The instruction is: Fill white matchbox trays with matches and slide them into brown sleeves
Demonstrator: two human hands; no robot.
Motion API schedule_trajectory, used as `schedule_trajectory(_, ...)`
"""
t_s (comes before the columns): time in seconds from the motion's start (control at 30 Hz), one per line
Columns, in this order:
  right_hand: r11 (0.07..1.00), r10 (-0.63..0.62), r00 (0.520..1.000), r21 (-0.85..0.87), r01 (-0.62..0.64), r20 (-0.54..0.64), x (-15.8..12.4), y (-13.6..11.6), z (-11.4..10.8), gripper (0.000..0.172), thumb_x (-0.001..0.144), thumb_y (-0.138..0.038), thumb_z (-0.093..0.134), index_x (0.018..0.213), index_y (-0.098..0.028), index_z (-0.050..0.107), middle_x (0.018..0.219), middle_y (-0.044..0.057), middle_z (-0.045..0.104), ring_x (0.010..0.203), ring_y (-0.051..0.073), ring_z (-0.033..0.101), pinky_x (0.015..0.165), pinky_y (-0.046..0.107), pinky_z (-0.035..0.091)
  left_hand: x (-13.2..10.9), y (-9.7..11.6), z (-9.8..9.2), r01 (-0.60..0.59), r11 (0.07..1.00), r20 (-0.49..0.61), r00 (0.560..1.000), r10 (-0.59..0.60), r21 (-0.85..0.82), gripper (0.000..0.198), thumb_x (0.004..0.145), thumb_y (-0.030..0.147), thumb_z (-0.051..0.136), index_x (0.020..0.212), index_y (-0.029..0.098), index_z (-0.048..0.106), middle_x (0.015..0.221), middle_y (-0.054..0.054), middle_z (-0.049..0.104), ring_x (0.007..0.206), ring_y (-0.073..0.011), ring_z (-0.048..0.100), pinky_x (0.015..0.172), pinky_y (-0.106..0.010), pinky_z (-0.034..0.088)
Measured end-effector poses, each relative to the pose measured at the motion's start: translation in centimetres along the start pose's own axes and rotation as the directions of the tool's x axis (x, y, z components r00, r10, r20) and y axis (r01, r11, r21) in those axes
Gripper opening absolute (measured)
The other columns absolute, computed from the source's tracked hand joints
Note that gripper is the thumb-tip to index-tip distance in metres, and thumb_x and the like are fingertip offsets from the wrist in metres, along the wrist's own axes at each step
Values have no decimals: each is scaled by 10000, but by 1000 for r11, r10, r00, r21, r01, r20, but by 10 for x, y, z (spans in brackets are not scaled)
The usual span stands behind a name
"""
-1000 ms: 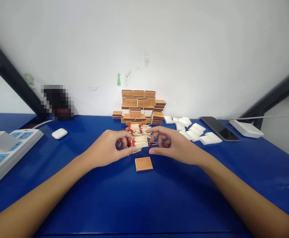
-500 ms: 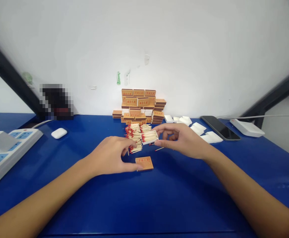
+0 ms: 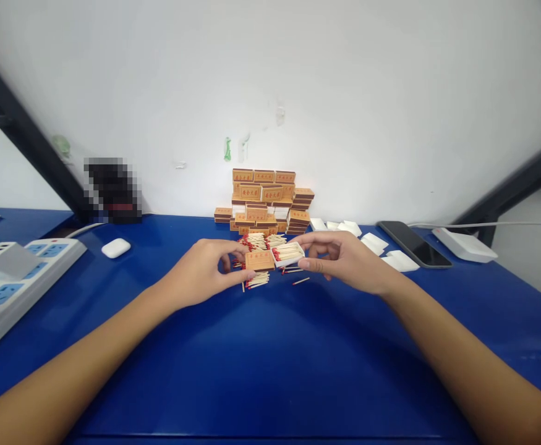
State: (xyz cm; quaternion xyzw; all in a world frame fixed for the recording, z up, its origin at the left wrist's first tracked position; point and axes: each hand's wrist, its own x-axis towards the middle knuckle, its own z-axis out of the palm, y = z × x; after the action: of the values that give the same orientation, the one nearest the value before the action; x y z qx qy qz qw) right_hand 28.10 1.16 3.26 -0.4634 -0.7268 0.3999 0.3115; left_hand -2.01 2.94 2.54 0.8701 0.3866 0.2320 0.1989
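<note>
Between the thumb and fingers of my left hand [image 3: 208, 271] is an orange matchbox sleeve [image 3: 259, 261] with red print, raised over the matches. My right hand [image 3: 344, 259] is closed on the right end of a white matchbox tray [image 3: 287, 254], which holds red-tipped matches. The tray's left end is right beside the sleeve's right end; whether they touch I cannot tell. Below and behind them lies a heap of loose matches [image 3: 257, 282], partly covered by the sleeve. One stray match [image 3: 300, 281] lies to the right.
Against the wall stands a stack of matchboxes [image 3: 263, 193]. White paper-like pieces [image 3: 374, 243], a phone [image 3: 413, 244] and a white box [image 3: 465, 245] lie to the right. On the left are a white earphone case [image 3: 115, 248] and a power strip [image 3: 24, 278] on the blue table [image 3: 261, 371].
My left hand has picked the sleeve up from the table and brought it up and away from me, next to the tray. My right hand still holds the tray. The view has shifted slightly.
</note>
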Motion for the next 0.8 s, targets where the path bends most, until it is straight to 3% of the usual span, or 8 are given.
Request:
schedule_trajectory(0.33,1000,8,999,9,-8,40,0,3,-7,480,835,-457,828,1249,-232,735,733,-25,638,611,124,553,545,281,465,4,-10,0,115,976,-8,993,-119,-187,400,876,456,794,1205,231,764,960,-6,784,770,-144,675,638,-246,508)
schedule_trajectory(0.8,1000,12,999,14,-13,37,-3,-3,-7,486,802,-455,854,1210,-211,753,830,11,690,651,125,582,550,276,478,7,-9,-2,110,942,48,994,-100,-317,404,867,375,809,1239,229,750,999,-36,802,795,-152,707,658,-246,561)
